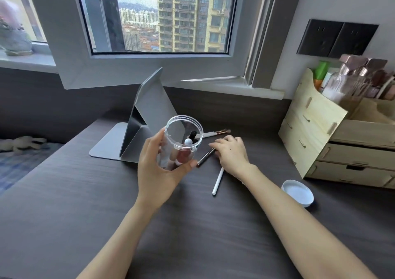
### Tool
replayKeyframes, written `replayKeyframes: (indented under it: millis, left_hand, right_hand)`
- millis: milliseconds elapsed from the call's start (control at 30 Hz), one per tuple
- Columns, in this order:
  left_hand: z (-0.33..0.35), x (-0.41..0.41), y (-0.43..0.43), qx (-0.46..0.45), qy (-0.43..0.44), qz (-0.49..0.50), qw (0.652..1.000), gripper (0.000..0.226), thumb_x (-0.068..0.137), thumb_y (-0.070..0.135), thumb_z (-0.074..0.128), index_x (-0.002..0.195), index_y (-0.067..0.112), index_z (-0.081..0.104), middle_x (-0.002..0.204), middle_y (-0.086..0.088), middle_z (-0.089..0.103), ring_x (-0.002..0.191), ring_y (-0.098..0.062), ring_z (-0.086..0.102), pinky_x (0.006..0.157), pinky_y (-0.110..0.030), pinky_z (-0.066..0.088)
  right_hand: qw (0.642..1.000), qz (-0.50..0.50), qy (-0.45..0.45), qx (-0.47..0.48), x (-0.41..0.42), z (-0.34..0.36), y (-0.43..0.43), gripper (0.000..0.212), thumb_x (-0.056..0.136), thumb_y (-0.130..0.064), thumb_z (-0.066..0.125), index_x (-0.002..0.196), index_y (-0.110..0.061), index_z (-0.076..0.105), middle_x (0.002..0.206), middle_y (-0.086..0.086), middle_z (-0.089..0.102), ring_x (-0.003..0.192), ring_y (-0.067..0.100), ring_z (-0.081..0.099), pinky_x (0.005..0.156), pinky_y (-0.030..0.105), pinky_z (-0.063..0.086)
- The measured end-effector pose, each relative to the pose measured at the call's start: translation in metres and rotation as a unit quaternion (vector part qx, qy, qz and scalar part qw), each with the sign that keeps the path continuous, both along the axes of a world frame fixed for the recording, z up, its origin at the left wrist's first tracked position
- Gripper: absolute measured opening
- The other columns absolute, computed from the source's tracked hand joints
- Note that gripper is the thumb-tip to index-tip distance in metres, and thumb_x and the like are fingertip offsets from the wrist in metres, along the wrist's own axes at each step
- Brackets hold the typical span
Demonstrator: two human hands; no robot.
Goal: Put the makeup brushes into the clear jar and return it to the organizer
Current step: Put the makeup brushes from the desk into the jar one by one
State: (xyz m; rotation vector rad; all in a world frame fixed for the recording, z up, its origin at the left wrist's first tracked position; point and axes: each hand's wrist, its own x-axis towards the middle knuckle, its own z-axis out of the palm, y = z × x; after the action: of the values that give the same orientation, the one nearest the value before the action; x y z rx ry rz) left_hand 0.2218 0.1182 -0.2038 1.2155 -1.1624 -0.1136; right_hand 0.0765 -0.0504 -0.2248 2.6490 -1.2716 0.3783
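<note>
My left hand (158, 169) holds the clear jar (181, 142) above the dark desk, tilted with its open mouth toward me. Inside the jar are a few items, one with a white tip and a reddish body. My right hand (232, 153) lies palm down on the desk, fingers over a dark-handled brush (204, 158). A white-handled brush (218, 181) pokes out from under that hand toward me. Two more brushes with rose-gold ferrules (215, 133) lie beyond the hand. The wooden organizer (316, 125) stands at the right.
The jar's white lid (297, 195) lies upside down on the desk near the organizer. A grey folding mirror stand (136, 133) stands behind the jar. Bottles (359, 80) fill the organizer's top. An open window frame hangs over the back of the desk.
</note>
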Motion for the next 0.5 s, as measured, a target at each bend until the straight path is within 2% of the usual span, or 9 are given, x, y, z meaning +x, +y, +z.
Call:
replayKeyframes:
  millis: [133,267,333,400,433,500]
  left_hand:
    - [0.0,0.002,0.001,0.004,0.013,0.004,1.0,0.08,0.051,0.036,0.085,0.12,0.044,0.045,0.111,0.012,0.054,0.103,-0.012,0.054,0.088,-0.022,0.046]
    - [-0.002,0.001,-0.001,0.003,0.008,0.002,1.0,0.079,0.054,0.017,0.09,0.118,0.037,0.047,0.109,0.01,0.055,0.099,-0.002,0.052,0.082,-0.006,0.038]
    - [-0.002,0.001,-0.001,0.004,0.009,0.001,1.0,0.077,0.055,0.014,0.089,0.117,0.035,0.048,0.109,0.009,0.055,0.097,0.003,0.051,0.08,-0.003,0.037]
    - [-0.003,0.001,-0.001,0.004,0.0,0.002,1.0,0.077,0.055,0.017,0.089,0.118,0.033,0.048,0.11,0.012,0.055,0.098,0.005,0.051,0.082,-0.003,0.036]
    - [-0.003,0.001,-0.001,0.005,0.002,0.001,1.0,0.076,0.055,0.017,0.089,0.118,0.032,0.048,0.11,0.013,0.055,0.098,0.006,0.051,0.082,-0.003,0.036]
    - [-0.003,0.001,-0.001,0.006,0.011,-0.003,1.0,0.076,0.055,0.014,0.089,0.118,0.028,0.05,0.109,0.012,0.054,0.098,0.008,0.05,0.081,-0.002,0.036]
  right_hand:
    - [0.996,-0.017,0.079,-0.041,0.013,0.007,-0.012,0.03,0.094,-0.016,0.04,0.113,-0.022,0.063,0.121,0.001,0.063,0.117,0.026,0.045,0.093,0.037,0.03]
    - [0.982,0.051,0.167,-0.073,0.012,0.018,-0.016,0.023,0.092,-0.009,0.041,0.106,-0.013,0.059,0.114,0.006,0.063,0.113,0.029,0.046,0.088,0.038,0.032]
    - [0.979,0.063,0.182,-0.073,0.009,0.022,-0.016,0.021,0.091,-0.01,0.044,0.106,-0.013,0.058,0.114,0.006,0.062,0.113,0.028,0.046,0.087,0.036,0.032]
    - [0.992,0.032,0.123,-0.016,0.004,0.023,-0.011,0.016,0.091,-0.013,0.046,0.103,-0.015,0.056,0.113,0.008,0.062,0.112,0.029,0.048,0.088,0.035,0.033]
    - [0.998,0.007,0.052,0.038,0.0,0.024,-0.007,0.013,0.092,-0.017,0.046,0.101,-0.015,0.054,0.111,0.011,0.061,0.108,0.031,0.049,0.088,0.037,0.035]
    - [0.986,-0.02,-0.115,0.121,-0.013,0.028,0.005,0.007,0.094,-0.022,0.045,0.096,-0.018,0.05,0.102,0.012,0.062,0.098,0.032,0.055,0.084,0.039,0.041]
